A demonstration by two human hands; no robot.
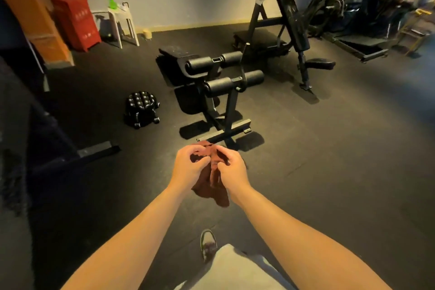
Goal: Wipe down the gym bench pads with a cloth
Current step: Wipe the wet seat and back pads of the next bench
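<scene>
- No writing, brand or number can be read anywhere in view.
- The red cabinet (75,19), well to the left of the bench (175,53), bears white marks too blurred to make out.
- A small pale-framed tag (215,60) sits between the bench's upper rollers, and its face is illegible.

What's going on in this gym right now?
A person stands on the dark floor, the left hand and right hand both holding a bunched reddish-brown cloth. The sit-up bench with foam rollers stands just ahead, untouched; wiping has not begun. An incline bench stands farther back.
</scene>
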